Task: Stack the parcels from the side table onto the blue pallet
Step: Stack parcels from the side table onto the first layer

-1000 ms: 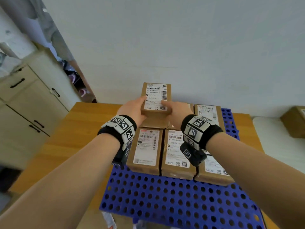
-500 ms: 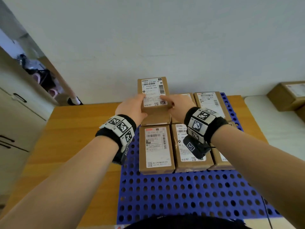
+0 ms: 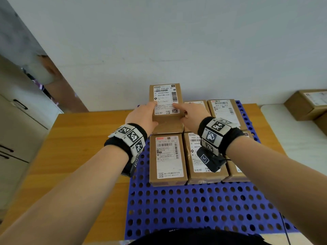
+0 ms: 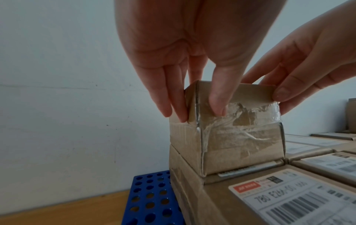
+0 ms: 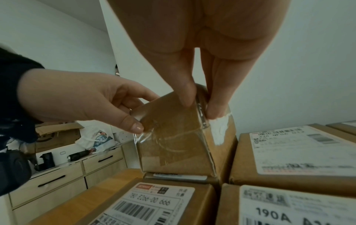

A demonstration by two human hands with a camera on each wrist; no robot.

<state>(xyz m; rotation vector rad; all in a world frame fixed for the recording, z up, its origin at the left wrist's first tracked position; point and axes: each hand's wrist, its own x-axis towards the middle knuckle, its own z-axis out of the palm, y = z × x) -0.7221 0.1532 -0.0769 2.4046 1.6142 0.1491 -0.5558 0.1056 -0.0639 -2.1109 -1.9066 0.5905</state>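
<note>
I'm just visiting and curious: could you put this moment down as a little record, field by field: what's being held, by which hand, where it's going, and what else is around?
held parcel: brown box, label facing up
left hand: grips the box's left near corner
right hand: grips its right near corner
position: resting on, or just above, a back-row parcel; contact unclear
blue pallet: six parcels visible in its bottom layer, near half bare
wooden table: under the pallet
side table: more parcels waiting at right
cabinet: drawers at left
</note>
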